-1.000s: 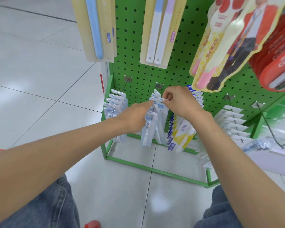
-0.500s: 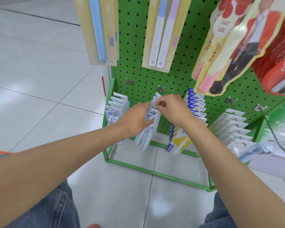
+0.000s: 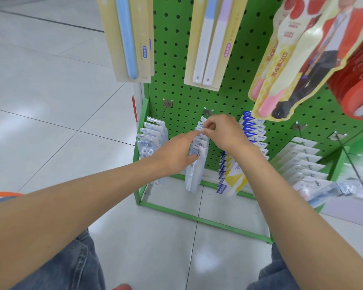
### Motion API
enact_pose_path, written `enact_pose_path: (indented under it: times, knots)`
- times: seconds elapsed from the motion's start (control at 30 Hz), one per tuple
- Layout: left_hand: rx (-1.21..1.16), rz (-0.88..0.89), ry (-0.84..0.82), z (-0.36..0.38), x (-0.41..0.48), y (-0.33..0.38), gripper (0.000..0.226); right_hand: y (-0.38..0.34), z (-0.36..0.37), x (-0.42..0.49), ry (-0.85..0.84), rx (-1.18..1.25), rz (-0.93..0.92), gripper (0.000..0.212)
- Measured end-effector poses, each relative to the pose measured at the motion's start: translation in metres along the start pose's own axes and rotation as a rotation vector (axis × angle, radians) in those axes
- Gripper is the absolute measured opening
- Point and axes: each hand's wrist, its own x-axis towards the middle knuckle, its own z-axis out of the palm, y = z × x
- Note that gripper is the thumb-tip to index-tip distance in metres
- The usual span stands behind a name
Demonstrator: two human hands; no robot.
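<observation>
A row of clear blister packs point(image 3: 197, 164) hangs on a metal hook on the low part of a green pegboard rack point(image 3: 176, 59). My left hand point(image 3: 176, 151) reaches into this row, its fingers against the front packs near the hook's tip. My right hand point(image 3: 222, 132) is just above, thumb and forefinger pinching the top edge of one pack further back in the row. The packs' lower ends hang tilted toward me.
More pack rows hang at the left point(image 3: 152, 135), blue-labelled ones point(image 3: 254, 126) and white ones point(image 3: 300, 160) to the right. Toothbrush cards point(image 3: 130, 38) and red packets point(image 3: 356, 80) hang overhead. The rack's green base frame point(image 3: 197, 216) sits on the tiled floor. My knees are below.
My left hand has shifted onto the front packs near the hook's tip. My right hand stays at the pack tops, pinching. The view has moved closer to the rack.
</observation>
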Motion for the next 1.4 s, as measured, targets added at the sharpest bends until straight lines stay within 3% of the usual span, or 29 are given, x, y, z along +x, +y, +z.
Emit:
enact_pose_path:
  times: [0.37,0.53,0.67,1.2,1.4]
  knots:
    - [-0.030,0.002,0.033,0.004,0.000,0.002,0.068,0.000,-0.006,-0.005,-0.020,-0.117,0.021,0.013]
    - [-0.027,0.000,0.045,0.006,-0.001,0.003,0.068,0.005,-0.013,-0.018,-0.066,-0.170,-0.022,0.034]
    - [-0.022,0.003,0.048,0.008,0.000,0.004,0.070,0.006,-0.021,-0.030,-0.043,-0.153,-0.014,0.033]
    - [-0.088,-0.056,0.096,0.006,-0.016,0.016,0.080,0.007,-0.025,-0.100,0.320,-0.096,-0.201,0.023]
    - [-0.211,-0.096,0.159,-0.002,-0.029,0.031,0.048,0.008,-0.025,-0.112,0.341,-0.005,-0.217,0.025]
